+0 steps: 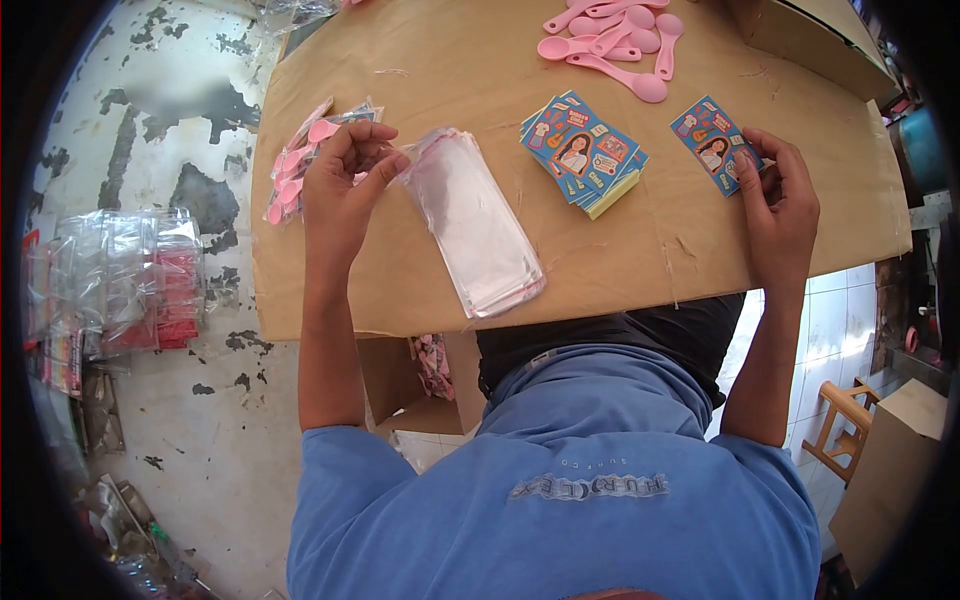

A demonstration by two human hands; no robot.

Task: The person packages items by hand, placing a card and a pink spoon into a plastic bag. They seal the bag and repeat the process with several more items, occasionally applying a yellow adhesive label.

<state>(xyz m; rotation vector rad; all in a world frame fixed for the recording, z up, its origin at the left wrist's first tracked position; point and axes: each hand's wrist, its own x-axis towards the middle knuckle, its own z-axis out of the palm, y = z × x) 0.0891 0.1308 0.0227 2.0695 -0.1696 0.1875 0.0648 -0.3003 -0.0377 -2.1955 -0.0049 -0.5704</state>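
Observation:
My left hand [350, 175] is half curled at the top left corner of a stack of clear plastic bags [480, 230]. Its thumb tip is right at the bags' edge, and the index finger stands apart from the thumb. My right hand [782, 195] grips a blue printed card [706, 140] by its right side, thumb on top. Between the hands lies a pile of matching blue cards [580, 150], slightly fanned. Left of my left hand, bagged pink spoons [290, 180] are heaped, partly hidden by the wrist.
Loose pink spoons [620, 40] lie at the far side of the brown-covered table [620, 270]. A cardboard box [820, 40] stands at the far right. Below the table is an open box [440, 400] with pink contents. Plastic-wrapped packs [120, 280] sit on the left; a wooden stool [840, 425] is at right.

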